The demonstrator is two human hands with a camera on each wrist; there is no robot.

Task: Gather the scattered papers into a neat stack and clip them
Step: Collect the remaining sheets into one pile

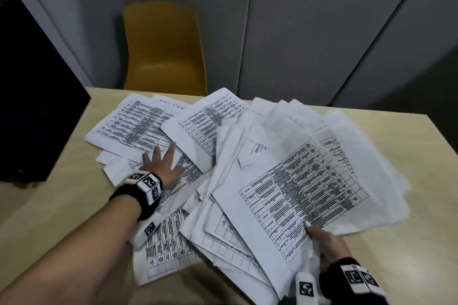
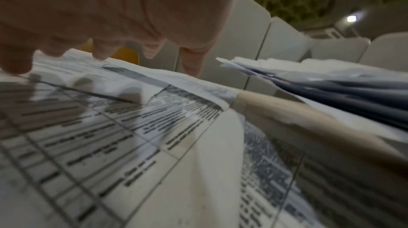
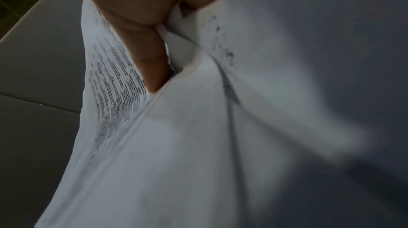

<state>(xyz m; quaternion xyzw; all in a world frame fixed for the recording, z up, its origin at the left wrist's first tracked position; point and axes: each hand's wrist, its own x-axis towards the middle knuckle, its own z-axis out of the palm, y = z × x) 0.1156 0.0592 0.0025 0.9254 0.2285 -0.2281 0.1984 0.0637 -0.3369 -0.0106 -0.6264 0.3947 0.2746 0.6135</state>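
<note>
Printed table sheets (image 1: pixel 138 126) are lying scattered over the far left of the light wooden table (image 1: pixel 406 250), overlapping at differing angles. The left hand (image 1: pixel 162 164) is pressing flat on them with fingers spread wide and straight, pointing away from the person; in the left wrist view the fingertips (image 2: pixel 192 67) are touching the paper.

The right hand (image 1: pixel 327 242) is gripping the near edge of a fanned bundle of papers (image 1: pixel 297 181), thumb on top of the uppermost sheet and the fingers underneath. That top sheet's long axis is running from near left to far right. In the right wrist view the thumb (image 3: pixel 143 53) is pinching the sheets.

A yellow chair (image 1: pixel 164 49) is standing behind the table, and a black box (image 1: pixel 32 96) is sitting at the left.
</note>
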